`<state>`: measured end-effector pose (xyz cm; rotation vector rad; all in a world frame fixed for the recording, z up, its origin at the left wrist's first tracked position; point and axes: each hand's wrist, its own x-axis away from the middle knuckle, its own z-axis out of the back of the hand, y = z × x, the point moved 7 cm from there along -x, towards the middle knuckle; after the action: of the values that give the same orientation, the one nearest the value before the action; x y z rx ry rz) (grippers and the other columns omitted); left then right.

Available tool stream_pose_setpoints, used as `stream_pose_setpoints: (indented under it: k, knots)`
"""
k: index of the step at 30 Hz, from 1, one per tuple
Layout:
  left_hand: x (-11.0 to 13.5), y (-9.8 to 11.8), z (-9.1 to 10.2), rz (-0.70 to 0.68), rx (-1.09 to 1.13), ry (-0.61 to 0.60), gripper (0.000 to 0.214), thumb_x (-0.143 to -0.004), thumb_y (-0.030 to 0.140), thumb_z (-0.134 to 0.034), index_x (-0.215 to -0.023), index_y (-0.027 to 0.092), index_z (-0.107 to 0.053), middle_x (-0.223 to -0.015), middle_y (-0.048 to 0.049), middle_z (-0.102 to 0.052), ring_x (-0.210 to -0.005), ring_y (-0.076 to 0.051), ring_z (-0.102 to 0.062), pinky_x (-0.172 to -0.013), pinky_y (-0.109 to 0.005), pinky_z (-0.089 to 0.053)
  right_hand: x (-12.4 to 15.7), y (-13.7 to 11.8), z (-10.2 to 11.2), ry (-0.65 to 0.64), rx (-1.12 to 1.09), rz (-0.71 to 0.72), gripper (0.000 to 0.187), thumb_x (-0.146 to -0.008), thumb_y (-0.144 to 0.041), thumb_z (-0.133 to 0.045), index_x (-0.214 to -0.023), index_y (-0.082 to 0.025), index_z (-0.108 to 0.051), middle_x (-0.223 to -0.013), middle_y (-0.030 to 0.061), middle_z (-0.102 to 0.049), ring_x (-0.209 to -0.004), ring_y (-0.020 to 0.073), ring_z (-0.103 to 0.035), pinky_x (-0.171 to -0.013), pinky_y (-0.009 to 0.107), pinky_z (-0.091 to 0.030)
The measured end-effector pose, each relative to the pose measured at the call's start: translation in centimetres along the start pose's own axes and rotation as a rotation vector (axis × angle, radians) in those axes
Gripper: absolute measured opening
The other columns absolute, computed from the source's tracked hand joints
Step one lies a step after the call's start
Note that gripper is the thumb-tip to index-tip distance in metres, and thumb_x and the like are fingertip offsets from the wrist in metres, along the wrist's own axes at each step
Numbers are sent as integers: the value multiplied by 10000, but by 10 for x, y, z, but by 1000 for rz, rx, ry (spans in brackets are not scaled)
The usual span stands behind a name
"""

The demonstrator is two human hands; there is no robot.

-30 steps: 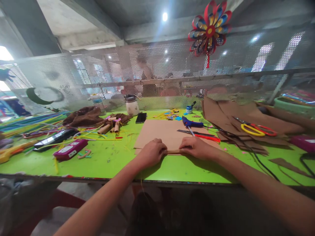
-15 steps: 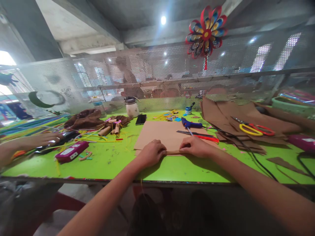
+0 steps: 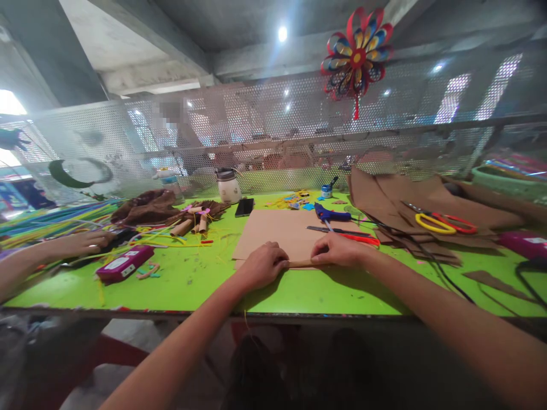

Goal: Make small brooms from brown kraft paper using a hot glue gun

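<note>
A sheet of brown paper (image 3: 273, 230) lies flat on the green table in front of me, its near edge turned up into a narrow roll or fold. My left hand (image 3: 265, 265) pinches that edge left of its middle, fingers curled. A short way to the right, my right hand (image 3: 335, 250) grips the same edge between thumb and fingers. On the sheet beyond my right hand rest a blue glue gun (image 3: 331, 214), a dark blade-like strip (image 3: 337, 231) and a red-handled tool (image 3: 363, 239), partly hidden by that hand.
Brown paper sheets (image 3: 393, 199) with yellow-and-red scissors (image 3: 442, 222) lie at right, the glue gun's cord (image 3: 421, 247) crossing nearby. At left are a purple box (image 3: 125, 264), paper rolls (image 3: 188, 225) and another person's hand (image 3: 81, 244). A phone (image 3: 244, 207) and jar (image 3: 228, 185) stand behind.
Both my hands stay almost in place on the paper's near edge. The other person's hand at left has shifted slightly. A figure behind the mesh has moved left.
</note>
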<state>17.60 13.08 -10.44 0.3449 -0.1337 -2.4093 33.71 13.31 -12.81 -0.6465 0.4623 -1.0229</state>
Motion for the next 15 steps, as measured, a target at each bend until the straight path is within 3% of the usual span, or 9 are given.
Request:
stream_pose_setpoints:
  k: [7,11,15]
  knots:
    - [0,0,-1,-12,1,7,202,-874,242,-511,-903,161,-695,-859,-70,-634,-832,-195,-552,-741,-294,-420,6,-7,4,69,27,57,211,-748,-300,-619,-792,-136,-744,-762,63,-689,-704,175,-573,-641,273,-432]
    - [0,1,0,-15,1,8,189,-864,227,-524,-897,162,-698,-856,-70,-634,-835,-195,-554,-738,-291,-420,14,4,20,138,-43,-21,317,-788,-373,-598,-958,-139,-726,-878,68,-708,-753,187,-607,-659,279,-457]
    - [-1,0,0,-21,-1,10,195,-869,233,-522,-892,154,-699,-854,-77,-635,-828,-197,-556,-734,-293,-423,20,11,31,89,18,-25,337,-799,-441,-588,-898,-164,-753,-840,60,-721,-769,217,-620,-690,298,-462]
